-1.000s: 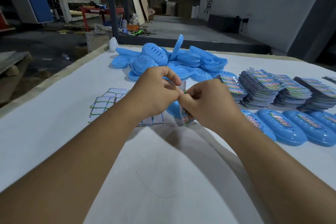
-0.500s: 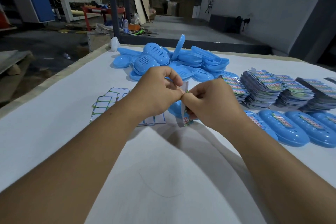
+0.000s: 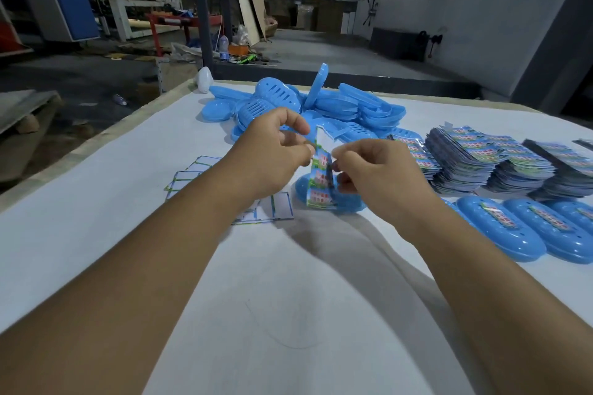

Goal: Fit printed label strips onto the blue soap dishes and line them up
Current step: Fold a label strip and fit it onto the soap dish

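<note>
A printed label strip (image 3: 321, 179) stands upright between my hands, wrapped over a blue soap dish (image 3: 348, 200) that rests on the white table (image 3: 288, 298). My left hand (image 3: 272, 154) pinches the strip's upper part from the left. My right hand (image 3: 382, 176) pinches it from the right, fingers partly hiding the dish. Labelled blue dishes (image 3: 500, 231) lie side by side in a row at the right.
A heap of loose blue dishes and lids (image 3: 308, 109) sits at the table's far side. Stacks of printed strips (image 3: 481, 160) stand at the right. Blank-backed cards (image 3: 276, 205) lie under my left wrist. A white bottle (image 3: 204, 79) stands at the far-left corner.
My hands have moved slightly apart. The label strip, earlier almost hidden between my fingers, is now pulled up and shows its printed face.
</note>
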Motion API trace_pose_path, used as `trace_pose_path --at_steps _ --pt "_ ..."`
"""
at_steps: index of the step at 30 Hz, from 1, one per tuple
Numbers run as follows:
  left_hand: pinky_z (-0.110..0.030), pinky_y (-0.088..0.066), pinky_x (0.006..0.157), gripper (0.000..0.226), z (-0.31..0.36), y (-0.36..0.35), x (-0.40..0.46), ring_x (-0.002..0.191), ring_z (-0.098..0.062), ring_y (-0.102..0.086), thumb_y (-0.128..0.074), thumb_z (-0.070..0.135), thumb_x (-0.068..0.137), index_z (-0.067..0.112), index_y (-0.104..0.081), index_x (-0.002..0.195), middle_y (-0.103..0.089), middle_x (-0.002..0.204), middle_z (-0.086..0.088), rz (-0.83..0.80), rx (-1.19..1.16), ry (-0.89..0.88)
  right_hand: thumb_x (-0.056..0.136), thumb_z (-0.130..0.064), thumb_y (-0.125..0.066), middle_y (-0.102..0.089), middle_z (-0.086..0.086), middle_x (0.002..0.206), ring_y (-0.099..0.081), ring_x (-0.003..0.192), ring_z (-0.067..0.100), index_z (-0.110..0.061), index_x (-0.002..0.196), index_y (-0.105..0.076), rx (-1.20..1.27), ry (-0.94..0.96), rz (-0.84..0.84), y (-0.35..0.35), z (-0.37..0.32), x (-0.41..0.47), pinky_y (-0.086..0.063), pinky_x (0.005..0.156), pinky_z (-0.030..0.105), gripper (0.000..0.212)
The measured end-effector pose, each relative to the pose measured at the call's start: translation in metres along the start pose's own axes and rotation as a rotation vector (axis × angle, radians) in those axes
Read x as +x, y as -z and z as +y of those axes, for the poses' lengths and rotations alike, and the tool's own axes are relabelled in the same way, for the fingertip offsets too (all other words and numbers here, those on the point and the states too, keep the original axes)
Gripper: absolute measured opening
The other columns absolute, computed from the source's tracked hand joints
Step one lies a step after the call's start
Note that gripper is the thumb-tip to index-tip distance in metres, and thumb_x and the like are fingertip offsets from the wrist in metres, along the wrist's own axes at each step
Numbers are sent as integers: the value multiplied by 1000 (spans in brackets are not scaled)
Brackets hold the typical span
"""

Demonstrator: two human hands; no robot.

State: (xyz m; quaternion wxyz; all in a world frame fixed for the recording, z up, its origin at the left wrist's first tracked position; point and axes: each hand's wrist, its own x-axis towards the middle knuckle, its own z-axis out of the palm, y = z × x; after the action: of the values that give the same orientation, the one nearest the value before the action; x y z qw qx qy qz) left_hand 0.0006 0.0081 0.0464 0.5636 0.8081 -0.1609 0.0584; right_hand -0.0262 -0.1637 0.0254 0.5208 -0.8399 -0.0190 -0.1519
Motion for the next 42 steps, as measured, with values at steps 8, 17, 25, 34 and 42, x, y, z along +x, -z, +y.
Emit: trace_pose_path --at_steps 8,17,25,34,42 --pt "-30 -62 69 22 0 -3 4 85 -19 -73 -53 1 100 20 -52 89 -68 90 -6 23 -194 105 96 -14 -66 -66 3 62 -59 58 11 -3 73 -75 296 -142 -73 15 -2 2 -55 57 22 27" --pt "-16 -53 57 24 -5 -9 1 67 2 -66 -59 16 92 31 -72 78 -68 76 15 126 97 -47 94 -17 -68 -70 0 73 -57 60 8 -14 76 -76 452 -173 -157 15 -11 -4 -48 53 20 20" --pt "-42 -61 71 13 -1 -13 1 80 -24 -76 -79 12 84 20 -72 91 -77 92 -9 53 -337 188 96 -20 -68 -69 -3 76 -58 62 6 -16 76 -76 523 -218 -187 11 -11 -5 -47 52 19 22" --pt "-41 -61 78 23 -1 -18 -6 83 -17 -73 -77 52 80 29 -71 82 -75 88 0 161 36 -7 99 -20 -62 -64 -5 69 -53 62 7 -3 85 -71 395 -145 -86 3 -12 -6 -47 53 18 24" --pt "-10 -41 79 18 -2 -20 -5 102 -2 -63 -74 43 86 26 -80 83 -73 109 8 252 260 -161 95 -27 -64 -69 17 75 -51 61 11 -9 76 -76 151 -26 29 -1 -11 -8 -46 55 31 29"
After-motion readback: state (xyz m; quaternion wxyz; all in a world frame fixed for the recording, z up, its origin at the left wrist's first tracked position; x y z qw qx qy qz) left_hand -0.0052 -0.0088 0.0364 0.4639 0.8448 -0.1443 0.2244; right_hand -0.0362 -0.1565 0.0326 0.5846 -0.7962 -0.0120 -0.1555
